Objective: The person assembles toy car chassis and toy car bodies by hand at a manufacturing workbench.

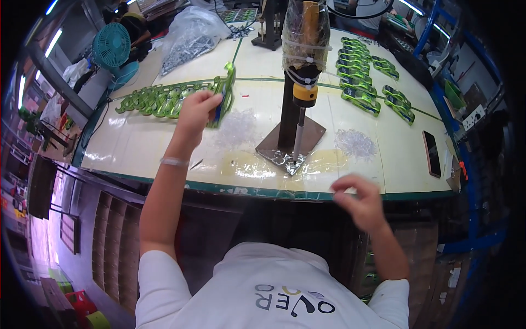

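My left hand (196,116) is closed around a bright green plastic part (223,93) with a blue piece on it, held up at the right end of a row of similar green parts (159,101). Just past the table's front edge, my right hand (360,202) hangs with curled fingers. Whether something small sits between them is hidden. Between my hands stands a yellow and black power screwdriver (304,94), hung upright, its long bit (299,134) reaching down to a metal base plate (274,145) with a shiny wrapped corner.
Small clear plastic pieces lie in a left pile (238,127) and a right pile (356,143). Green toy-car-like shells (356,77) line the right side, near a phone (432,153). Behind are a plastic bag of small grey parts (192,38) and a teal fan (112,45).
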### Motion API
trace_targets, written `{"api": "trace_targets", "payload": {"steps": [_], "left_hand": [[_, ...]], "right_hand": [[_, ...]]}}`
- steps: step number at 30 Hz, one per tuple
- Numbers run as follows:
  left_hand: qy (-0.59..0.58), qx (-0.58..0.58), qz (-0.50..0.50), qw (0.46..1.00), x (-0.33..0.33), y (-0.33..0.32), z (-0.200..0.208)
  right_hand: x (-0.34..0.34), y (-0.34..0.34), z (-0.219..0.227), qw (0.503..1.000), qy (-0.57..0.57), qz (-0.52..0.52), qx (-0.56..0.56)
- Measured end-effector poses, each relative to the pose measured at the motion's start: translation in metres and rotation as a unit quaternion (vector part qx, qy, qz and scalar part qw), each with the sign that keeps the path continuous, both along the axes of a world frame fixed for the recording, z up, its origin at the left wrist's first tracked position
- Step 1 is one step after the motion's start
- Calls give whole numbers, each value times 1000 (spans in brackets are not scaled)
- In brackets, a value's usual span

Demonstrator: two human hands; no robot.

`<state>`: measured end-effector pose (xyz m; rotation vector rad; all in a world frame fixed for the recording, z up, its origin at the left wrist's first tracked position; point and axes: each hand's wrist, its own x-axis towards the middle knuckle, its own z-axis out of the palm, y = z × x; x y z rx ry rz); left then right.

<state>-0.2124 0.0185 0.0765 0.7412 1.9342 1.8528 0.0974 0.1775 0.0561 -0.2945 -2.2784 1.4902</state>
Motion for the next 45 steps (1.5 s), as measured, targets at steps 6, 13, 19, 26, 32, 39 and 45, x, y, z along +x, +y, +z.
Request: {"api": "trace_targets", "payload": {"steps": [6, 13, 19, 26, 32, 39, 45], "left_hand": [[-186, 1, -71, 980, 126, -78, -15], [-54, -67, -131, 988, 123, -81, -35], [408, -163, 53, 897, 4, -62, -66], [408, -295, 57, 862, -20, -48, -74], [469, -326, -22, 821, -22, -64, -65], [504, -324, -71, 797, -25, -74, -61], [246, -357, -125, 892, -50, -73, -51]], "right_hand": [[-39, -109, -48, 902, 45, 114, -414], [-55, -128, -56, 789, -8, 122, -602], [-37, -119, -54, 824, -6, 70, -562], [-29, -117, -56, 791, 4, 50, -610], [-22, -117, -63, 813, 10, 43, -581], [-18, -121, -78, 802, -23, 38, -596], [-12, -124, -75, 800, -38, 55, -597]]}}
